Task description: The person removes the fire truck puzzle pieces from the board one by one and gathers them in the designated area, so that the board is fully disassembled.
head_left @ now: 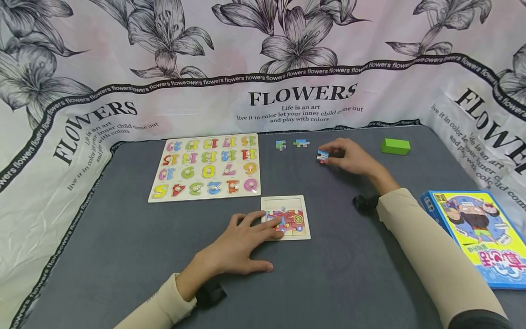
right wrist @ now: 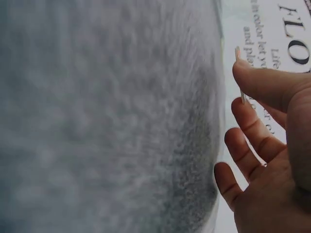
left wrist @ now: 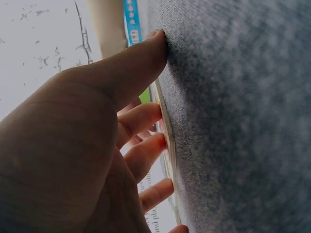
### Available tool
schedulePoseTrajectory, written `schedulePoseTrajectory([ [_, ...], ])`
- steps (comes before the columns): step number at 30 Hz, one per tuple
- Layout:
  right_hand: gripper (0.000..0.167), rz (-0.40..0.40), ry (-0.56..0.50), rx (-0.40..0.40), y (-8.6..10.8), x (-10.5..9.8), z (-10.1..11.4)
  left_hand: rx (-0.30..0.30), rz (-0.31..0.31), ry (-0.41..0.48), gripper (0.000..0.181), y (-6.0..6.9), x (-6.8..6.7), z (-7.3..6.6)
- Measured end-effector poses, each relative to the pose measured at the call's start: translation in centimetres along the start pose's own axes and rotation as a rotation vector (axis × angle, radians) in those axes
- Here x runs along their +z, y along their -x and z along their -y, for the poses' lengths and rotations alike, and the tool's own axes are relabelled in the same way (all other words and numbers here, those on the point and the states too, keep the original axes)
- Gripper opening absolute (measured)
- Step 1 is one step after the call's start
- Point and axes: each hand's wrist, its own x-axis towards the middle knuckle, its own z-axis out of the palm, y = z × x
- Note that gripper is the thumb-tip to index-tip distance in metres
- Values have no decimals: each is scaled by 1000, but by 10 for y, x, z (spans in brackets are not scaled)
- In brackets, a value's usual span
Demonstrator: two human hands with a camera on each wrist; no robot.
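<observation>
Now the right hand [head_left: 349, 157] pinches a puzzle piece [head_left: 322, 156] right of upper centre.
The left hand [head_left: 241, 242], fingers spread, rests on the puzzle board [head_left: 283, 198] near centre; two loose pieces [head_left: 302, 143] lie at upper centre.

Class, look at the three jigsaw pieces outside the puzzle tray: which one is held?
The rightmost jigsaw piece, pinched by the right hand; the leftmost piece and the middle piece lie untouched on the grey tabletop.
</observation>
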Motion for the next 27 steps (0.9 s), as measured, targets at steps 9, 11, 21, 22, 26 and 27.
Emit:
schedulePoseTrajectory([
  [9,37,18,96,20,-16,-5,-13,11,-2,0,67,0,2,0],
  [11,37,28,105,22,-19,-6,-14,13,-3,-2,67,0,2,-1],
  [21,41,16,77,64,-27,-5,-11,8,-5,-4,67,0,1,-1],
  [22,42,4,71,71,-26,-5,-11,6,-5,-3,67,0,1,0],
  [26,48,-56,44,107,-20,-3,-13,3,-1,0,68,0,0,0],
  [27,50,-68,46,113,-18,-3,-14,3,-1,0,68,0,0,-1],
])
